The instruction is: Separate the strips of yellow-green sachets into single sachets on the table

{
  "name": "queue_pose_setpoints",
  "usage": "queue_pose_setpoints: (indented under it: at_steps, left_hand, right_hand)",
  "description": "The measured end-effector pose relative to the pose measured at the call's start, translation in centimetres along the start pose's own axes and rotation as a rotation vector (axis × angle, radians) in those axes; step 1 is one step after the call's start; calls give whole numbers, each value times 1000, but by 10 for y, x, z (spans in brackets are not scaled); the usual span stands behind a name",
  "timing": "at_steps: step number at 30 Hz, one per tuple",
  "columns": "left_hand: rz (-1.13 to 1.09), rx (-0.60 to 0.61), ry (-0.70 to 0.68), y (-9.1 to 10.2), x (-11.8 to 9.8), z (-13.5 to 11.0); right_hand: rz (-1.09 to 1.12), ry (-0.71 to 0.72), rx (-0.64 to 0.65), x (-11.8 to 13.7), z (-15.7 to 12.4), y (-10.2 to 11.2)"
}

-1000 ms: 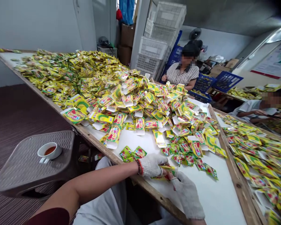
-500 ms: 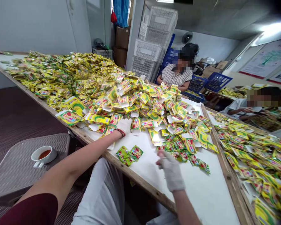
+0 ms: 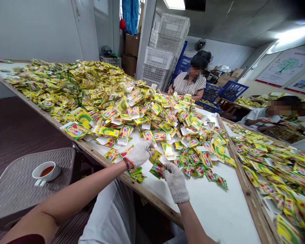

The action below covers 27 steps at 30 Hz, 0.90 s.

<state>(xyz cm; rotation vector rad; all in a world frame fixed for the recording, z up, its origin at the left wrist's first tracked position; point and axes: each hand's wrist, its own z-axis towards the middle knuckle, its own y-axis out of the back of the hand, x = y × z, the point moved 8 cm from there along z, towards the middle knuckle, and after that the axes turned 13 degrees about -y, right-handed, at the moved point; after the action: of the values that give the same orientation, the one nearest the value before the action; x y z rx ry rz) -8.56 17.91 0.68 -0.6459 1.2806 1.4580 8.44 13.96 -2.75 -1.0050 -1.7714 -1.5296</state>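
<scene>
My left hand (image 3: 138,155), in a white knitted glove with bare fingertips, is closed on a small yellow packet (image 3: 155,156); blur hides whether it is a box or a sachet. Close below it, my right hand (image 3: 176,182), gloved the same way, pinches a green sachet (image 3: 156,170) with a red print between thumb and fingers. The two packets nearly meet or overlap. Beneath my left wrist lie a few green sachets (image 3: 137,175) on the white tabletop (image 3: 208,210). More green sachets (image 3: 193,159) are spread beyond my right hand, beside small yellow boxes (image 3: 169,150) with open flaps.
A large heap of yellow sachets (image 3: 66,81) covers the table's left side. Wooden edging (image 3: 142,189) borders the table. At lower left, a cup (image 3: 46,172) of reddish-brown liquid stands on a grey stool (image 3: 12,189). Two people (image 3: 189,83) work beyond, near stacked crates (image 3: 159,57).
My left hand has come from the boxes toward me and right, now with a yellow packet. My right hand has moved left and pinches a green sachet.
</scene>
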Motion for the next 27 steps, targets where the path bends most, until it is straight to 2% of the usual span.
queue_pose_setpoints:
  at_steps: [4,8,12,16,18,22,25,27]
  left_hand:
    - [-208,171,-29,-45,-12,-11]
    - [-277,205,11,-65,-8,-19]
    - [-278,205,110,-74,4,-22]
    - [-268,154,136,-71,8,-19]
    - [-269,142,121,-70,7,-17]
    - [-344,231,67,-83,3,-22]
    - [-362,247,27,-90,-2,-26]
    - [-282,263,-38,-89,-8,-24]
  right_hand:
    - [6,54,-164,3,-9,33]
    - [25,27,-204,-11,-15,39]
    - [138,-18,-213,-34,-19,35]
    - [221,-62,-212,-43,-20,42]
    - [208,-64,-202,-40,-20,47]
    - [99,-42,-188,-28,-19,45]
    - [201,-51,-230,-28,-19,41]
    - [331,-58,-132,-31,-18,30]
